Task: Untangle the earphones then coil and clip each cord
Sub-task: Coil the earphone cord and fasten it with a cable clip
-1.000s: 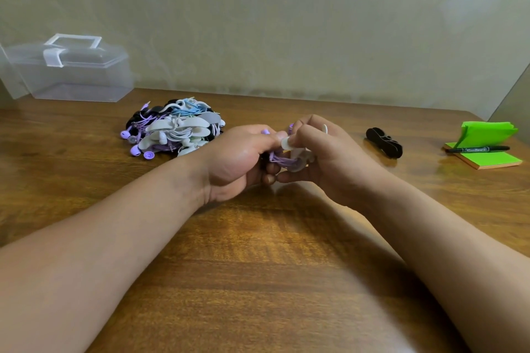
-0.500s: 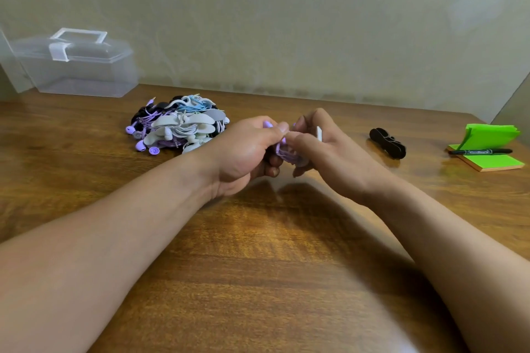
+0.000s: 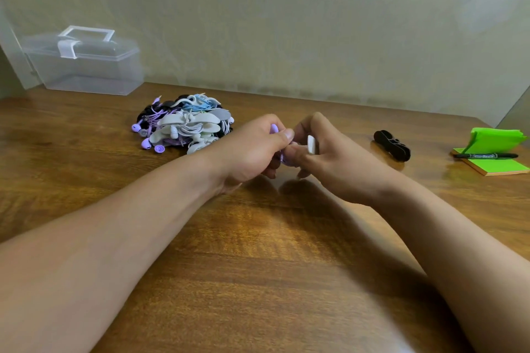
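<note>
**Clip may miss loops, and the coil may spring open**

Both hands meet mid-frame, just above the table point(image 3: 258, 266). The left hand point(image 3: 252, 149) is curled tight round a purple cord point(image 3: 284, 158), thumb pressed on top. A purple bit sticks out by the knuckles (earbud or plug, can't tell). The right hand point(image 3: 329, 160) pinches a white clip point(image 3: 312, 145) btw thumb & fingers, and its fingertips touch the left's. Most of the cord is hidden inside the two grips, so there's no way to judge how neat the coil is.

My read is that this cord is at the clipping step, not done yet.

What could go wrong:
- If the left grip eases before the clip closes, the loops could spring apart & need recoiling.
- The clip may catch only some loops. Fingers cover the spot, so it's prob. done by feel, and the strays would then hang loose.
- Thin wire forced in at a sharp bend could kink.
- The clip is small & held near its edge, so a squeeze at the wrong angle could pop it out onto the table.
- A free end left dangling could snag on a finger as the hands part.
- The pile of mixed earphones point(image 3: 183, 126) lies near the left wrist, so an arm sweep or a trailing end could drag into it & re-tangle things.

The black bundle point(image 3: 392, 145) at right sits well apart and isn't at risk.
</note>
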### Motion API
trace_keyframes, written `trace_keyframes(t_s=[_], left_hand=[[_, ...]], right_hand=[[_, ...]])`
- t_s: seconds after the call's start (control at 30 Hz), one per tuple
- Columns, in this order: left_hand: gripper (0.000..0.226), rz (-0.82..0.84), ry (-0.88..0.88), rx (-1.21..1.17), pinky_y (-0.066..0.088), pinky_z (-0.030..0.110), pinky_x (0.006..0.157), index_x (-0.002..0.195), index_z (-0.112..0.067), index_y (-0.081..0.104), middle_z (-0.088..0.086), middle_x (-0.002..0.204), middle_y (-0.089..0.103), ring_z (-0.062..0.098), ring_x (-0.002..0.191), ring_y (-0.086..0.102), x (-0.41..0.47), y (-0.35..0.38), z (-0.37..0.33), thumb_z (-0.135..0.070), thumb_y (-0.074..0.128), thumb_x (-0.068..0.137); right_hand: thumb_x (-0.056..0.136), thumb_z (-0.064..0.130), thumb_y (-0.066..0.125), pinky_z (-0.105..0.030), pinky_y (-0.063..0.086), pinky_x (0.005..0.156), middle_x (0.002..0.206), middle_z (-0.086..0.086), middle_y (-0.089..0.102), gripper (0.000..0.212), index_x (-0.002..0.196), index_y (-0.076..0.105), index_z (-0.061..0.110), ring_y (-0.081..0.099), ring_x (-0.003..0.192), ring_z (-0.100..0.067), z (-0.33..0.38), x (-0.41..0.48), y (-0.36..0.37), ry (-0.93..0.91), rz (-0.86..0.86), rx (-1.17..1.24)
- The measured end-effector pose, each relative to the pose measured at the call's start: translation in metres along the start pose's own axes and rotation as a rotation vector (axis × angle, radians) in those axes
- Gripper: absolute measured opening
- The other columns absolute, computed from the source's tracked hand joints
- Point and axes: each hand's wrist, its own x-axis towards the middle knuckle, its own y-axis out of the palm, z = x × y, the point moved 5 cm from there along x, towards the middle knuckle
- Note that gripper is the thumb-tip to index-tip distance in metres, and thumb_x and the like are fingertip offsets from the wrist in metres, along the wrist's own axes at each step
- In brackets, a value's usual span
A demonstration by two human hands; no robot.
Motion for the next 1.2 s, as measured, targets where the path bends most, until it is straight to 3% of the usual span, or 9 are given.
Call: trace_keyframes(t_s=[0.17,0.37,0.53,0.63,0.73,0.87,0.93,1.1,1.2], left_hand=[[0.007,0.081,-0.020,-0.065,0.048,0.032,0.069,0.106,-0.010,0.055,0.008,0.086,0.059,0.017,0.078,0.052,0.000,0.001,-0.002,-0.017,0.053,0.107],[0.014,0.028,0.007,-0.025,0.048,0.032,0.067,0.113,-0.004,0.056,0.012,0.093,0.061,0.019,0.081,0.056,0.003,0.002,0.001,-0.012,0.059,0.102],[0.025,-0.004,0.044,0.136,0.053,0.037,0.073,0.115,-0.009,0.059,0.008,0.093,0.064,0.016,0.081,0.055,0.002,-0.007,-0.003,-0.028,0.067,0.099],[0.026,-0.007,0.075,0.270,0.051,0.044,0.073,0.108,-0.019,0.058,-0.002,0.086,0.064,0.014,0.075,0.055,0.002,-0.006,-0.003,-0.040,0.070,0.095],[0.027,-0.045,0.137,0.348,0.042,0.033,0.064,0.105,-0.022,0.056,-0.010,0.080,0.060,0.010,0.067,0.050,0.002,-0.001,-0.003,-0.044,0.068,0.097],[0.015,-0.076,0.192,0.323,0.054,0.050,0.080,0.105,-0.023,0.058,-0.003,0.092,0.066,0.019,0.080,0.061,0.003,-0.008,0.001,-0.035,0.066,0.098],[0.016,-0.081,0.189,0.269,0.057,0.052,0.083,0.104,-0.023,0.061,0.000,0.095,0.070,0.026,0.084,0.066,0.004,-0.013,0.004,-0.034,0.069,0.097],[0.011,-0.076,0.217,0.220,0.063,0.040,0.076,0.106,-0.015,0.065,0.000,0.089,0.071,0.016,0.077,0.068,0.007,-0.009,0.002,-0.021,0.068,0.098],[0.009,-0.015,0.160,0.220,0.061,0.029,0.073,0.109,-0.013,0.065,-0.002,0.087,0.070,0.010,0.080,0.070,0.007,-0.005,0.004,-0.010,0.060,0.101]], right_hand=[[0.095,0.045,0.070,-0.019,0.043,0.061,0.091,0.006,0.064,0.030,0.106,0.053,0.023,0.053,0.075,-0.006,0.001,-0.003,-0.007,-0.103,-0.106,-0.100],[0.089,0.039,0.080,-0.018,0.045,0.066,0.096,0.014,0.064,0.037,0.110,0.054,0.023,0.055,0.082,-0.001,-0.004,-0.002,-0.005,-0.124,-0.100,-0.140],[0.096,0.031,0.074,-0.031,0.054,0.080,0.102,0.018,0.064,0.026,0.112,0.053,0.027,0.060,0.093,-0.005,-0.004,-0.003,-0.007,-0.153,-0.112,-0.190],[0.093,0.032,0.078,-0.023,0.055,0.078,0.106,0.016,0.065,0.038,0.118,0.050,0.026,0.062,0.094,0.000,-0.005,-0.001,-0.006,-0.143,-0.113,-0.227],[0.092,0.029,0.079,-0.021,0.052,0.075,0.106,0.011,0.068,0.041,0.121,0.050,0.022,0.063,0.093,0.001,-0.005,0.000,-0.004,-0.147,-0.133,-0.268],[0.086,0.038,0.080,-0.039,0.058,0.094,0.120,0.012,0.070,0.049,0.128,0.057,0.027,0.066,0.112,-0.003,-0.018,0.003,-0.008,-0.113,0.056,-0.032],[0.093,0.036,0.078,-0.040,0.057,0.100,0.126,0.007,0.071,0.045,0.132,0.060,0.024,0.067,0.119,-0.009,-0.021,0.001,-0.010,-0.106,0.150,0.136],[0.099,0.031,0.067,-0.035,0.061,0.080,0.116,-0.007,0.075,0.029,0.124,0.067,0.017,0.070,0.102,-0.024,-0.034,0.005,-0.012,-0.003,0.110,0.379],[0.099,0.033,0.066,-0.031,0.058,0.076,0.117,-0.010,0.075,0.029,0.124,0.070,0.018,0.069,0.100,-0.020,-0.039,0.007,-0.009,0.025,0.119,0.414]])
